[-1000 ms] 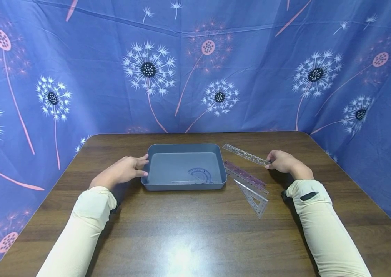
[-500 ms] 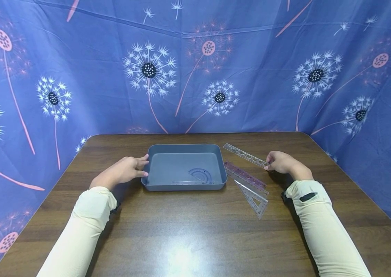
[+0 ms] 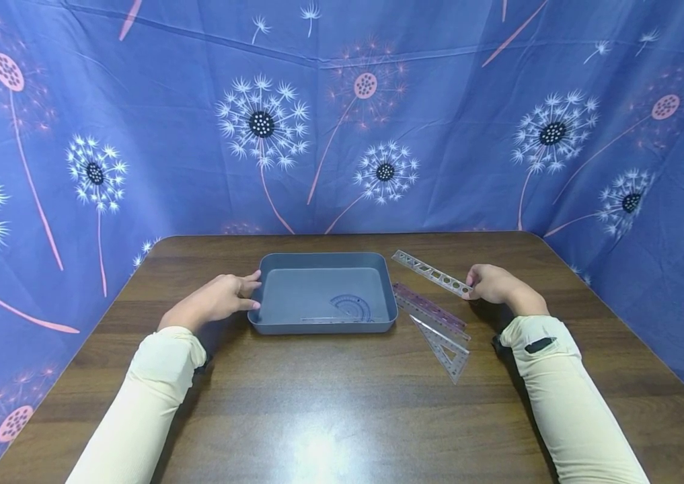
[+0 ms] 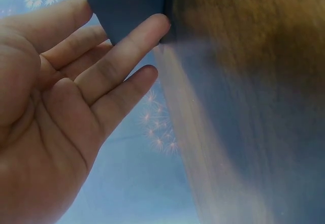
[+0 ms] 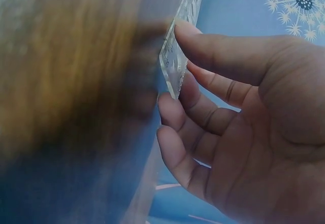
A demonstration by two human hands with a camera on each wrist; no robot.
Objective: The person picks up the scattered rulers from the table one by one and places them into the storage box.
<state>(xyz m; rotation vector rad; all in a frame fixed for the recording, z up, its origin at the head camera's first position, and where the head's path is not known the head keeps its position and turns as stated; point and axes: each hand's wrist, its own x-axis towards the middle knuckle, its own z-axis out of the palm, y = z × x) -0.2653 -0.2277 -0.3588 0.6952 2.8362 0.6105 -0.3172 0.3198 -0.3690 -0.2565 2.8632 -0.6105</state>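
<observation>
In the head view a shallow grey tray (image 3: 322,328) sits at mid-table. My left hand (image 3: 216,300) touches its left side, thumb and fingers spread along the wall. The left wrist view shows those fingers (image 4: 124,51) mostly straight against the tray's corner. My right hand (image 3: 496,282) pinches the near end of a clear stencil ruler (image 3: 429,271) between thumb and fingers. In the right wrist view the thumb (image 5: 218,54) lies on one face of the ruler (image 5: 175,66), with fingers behind it. A clear protractor (image 3: 352,306) and a thin clear straight-edged piece (image 3: 335,319) lie inside the tray.
Right of the tray, a purple ruler (image 3: 429,306) lies beside another clear ruler (image 3: 435,324), with a clear set square (image 3: 447,349) nearest me. Everything is on a brown wooden table (image 3: 257,396), backed by a blue dandelion-print cloth (image 3: 329,134).
The stencil ruler has tilted slightly in my right fingers, and its cut-outs show more clearly. My left hand and the tray keep their places.
</observation>
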